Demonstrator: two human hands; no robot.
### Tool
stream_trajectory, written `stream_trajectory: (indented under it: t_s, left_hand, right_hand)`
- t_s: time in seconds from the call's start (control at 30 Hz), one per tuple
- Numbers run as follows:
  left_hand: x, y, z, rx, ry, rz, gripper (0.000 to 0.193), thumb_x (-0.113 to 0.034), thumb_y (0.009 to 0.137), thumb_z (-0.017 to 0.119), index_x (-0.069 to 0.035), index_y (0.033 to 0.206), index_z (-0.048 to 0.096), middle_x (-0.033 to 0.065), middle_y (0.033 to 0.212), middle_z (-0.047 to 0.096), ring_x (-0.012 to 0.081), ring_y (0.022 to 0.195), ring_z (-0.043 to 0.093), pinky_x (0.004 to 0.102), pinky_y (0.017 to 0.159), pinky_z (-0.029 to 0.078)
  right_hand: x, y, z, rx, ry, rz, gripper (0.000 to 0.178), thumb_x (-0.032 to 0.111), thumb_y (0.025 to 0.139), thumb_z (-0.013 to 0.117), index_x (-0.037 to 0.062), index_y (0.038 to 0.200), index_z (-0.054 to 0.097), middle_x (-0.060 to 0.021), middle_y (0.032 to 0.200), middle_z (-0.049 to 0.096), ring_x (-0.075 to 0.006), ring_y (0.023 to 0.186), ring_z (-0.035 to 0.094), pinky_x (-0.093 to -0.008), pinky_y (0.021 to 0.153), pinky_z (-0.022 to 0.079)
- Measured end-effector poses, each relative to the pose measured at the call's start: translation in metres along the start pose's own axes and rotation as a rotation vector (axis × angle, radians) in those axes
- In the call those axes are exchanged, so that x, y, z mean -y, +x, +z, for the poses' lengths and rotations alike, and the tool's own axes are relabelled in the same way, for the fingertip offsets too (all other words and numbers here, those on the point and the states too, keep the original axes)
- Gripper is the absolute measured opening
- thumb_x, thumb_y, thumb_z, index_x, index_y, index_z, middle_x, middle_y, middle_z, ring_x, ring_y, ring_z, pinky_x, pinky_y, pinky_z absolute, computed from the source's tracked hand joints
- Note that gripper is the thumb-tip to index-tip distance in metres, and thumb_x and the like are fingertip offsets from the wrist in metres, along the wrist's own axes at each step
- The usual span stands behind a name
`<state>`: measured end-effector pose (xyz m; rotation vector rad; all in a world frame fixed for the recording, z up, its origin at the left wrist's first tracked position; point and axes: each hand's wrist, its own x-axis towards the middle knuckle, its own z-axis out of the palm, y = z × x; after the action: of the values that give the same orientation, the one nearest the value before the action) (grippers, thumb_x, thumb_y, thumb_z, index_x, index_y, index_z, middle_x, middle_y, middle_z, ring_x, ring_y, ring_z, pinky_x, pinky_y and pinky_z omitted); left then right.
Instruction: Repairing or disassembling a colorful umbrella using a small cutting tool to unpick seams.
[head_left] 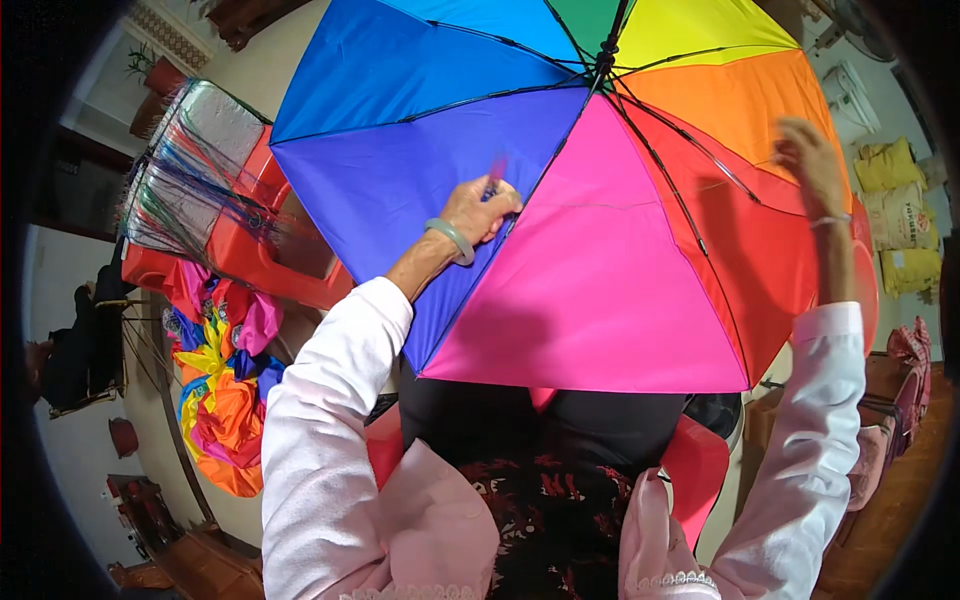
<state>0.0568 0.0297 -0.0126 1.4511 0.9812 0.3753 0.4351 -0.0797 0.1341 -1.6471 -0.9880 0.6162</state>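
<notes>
A spread umbrella (610, 290) with rainbow panels lies over my lap, its inner side with black ribs and the dark shaft (606, 55) facing me. My left hand (478, 212), a pale bangle at its wrist, is closed at the rib on the seam between the purple and pink panels. A small blurred reddish and blue thing (494, 178) sticks up from its fingers; I cannot make out its kind. From there a thin thread (610, 206) runs across the pink and red panels toward my raised right hand (812, 165), whose fingers are pinched beside the orange panel.
At the left, a red plastic stool (250, 262) bears a white foam block (208, 135) hung with many coloured threads. Below it lies a heap of folded rainbow cloth (228, 420). Yellow sacks (905, 215) and a white bucket (850, 100) stand at the far right.
</notes>
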Motion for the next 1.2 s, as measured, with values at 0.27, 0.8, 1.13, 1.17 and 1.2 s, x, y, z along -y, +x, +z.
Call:
stream_trajectory:
  t_s: [0.27, 0.8, 1.13, 1.17, 1.2]
  left_hand:
    - [-0.004, -0.01, -0.001, -0.21, -0.237, 0.15, 0.016, -0.018, 0.078, 0.059, -0.003, 0.073, 0.055, 0.0022, 0.058, 0.055, 0.0046, 0.041, 0.043, 0.019, 0.033, 0.031]
    - [0.012, -0.014, -0.011, -0.239, 0.04, 0.388, 0.017, -0.018, 0.079, 0.055, -0.003, 0.071, 0.053, -0.0008, 0.059, 0.051, 0.0051, 0.046, 0.04, 0.0227, 0.043, 0.032]
    - [-0.001, -0.011, -0.005, -0.077, 0.154, 0.234, 0.017, -0.018, 0.078, 0.055, -0.003, 0.07, 0.053, -0.0008, 0.06, 0.049, 0.006, 0.055, 0.044, 0.0216, 0.052, 0.037]
    - [-0.002, -0.014, -0.007, -0.068, 0.168, 0.184, 0.018, -0.018, 0.078, 0.056, -0.003, 0.07, 0.053, -0.0008, 0.06, 0.049, 0.0063, 0.056, 0.045, 0.0216, 0.053, 0.037]
    - [0.0, -0.015, -0.009, -0.073, 0.174, 0.178, 0.018, -0.018, 0.078, 0.056, -0.003, 0.07, 0.053, -0.0008, 0.06, 0.049, 0.0063, 0.056, 0.045, 0.0216, 0.053, 0.037]
  right_hand:
    - [-0.056, -0.087, 0.221, 0.696, -0.398, -0.537, 0.011, 0.001, 0.072, 0.051, -0.0013, 0.082, 0.054, -0.0096, 0.061, 0.055, -0.0152, 0.052, 0.052, -0.0292, 0.051, 0.044]
    - [0.064, -0.022, 0.128, 0.169, 0.341, -0.305, 0.028, 0.024, 0.089, 0.045, -0.003, 0.096, 0.051, -0.0058, 0.079, 0.054, -0.0126, 0.069, 0.053, -0.0245, 0.067, 0.046]
    - [0.062, 0.026, -0.043, -0.027, 0.345, -0.435, 0.027, 0.01, 0.087, 0.048, -0.0067, 0.108, 0.048, -0.0052, 0.085, 0.05, -0.013, 0.078, 0.05, -0.026, 0.074, 0.045]
    - [0.056, 0.026, -0.046, -0.024, 0.355, -0.433, 0.027, 0.01, 0.087, 0.048, -0.0067, 0.108, 0.048, -0.0052, 0.085, 0.05, -0.013, 0.078, 0.05, -0.026, 0.074, 0.045]
    - [0.05, 0.026, -0.05, -0.073, 0.346, -0.391, 0.027, 0.01, 0.087, 0.048, -0.0066, 0.108, 0.048, -0.0051, 0.085, 0.049, -0.0132, 0.079, 0.05, -0.0263, 0.076, 0.045]
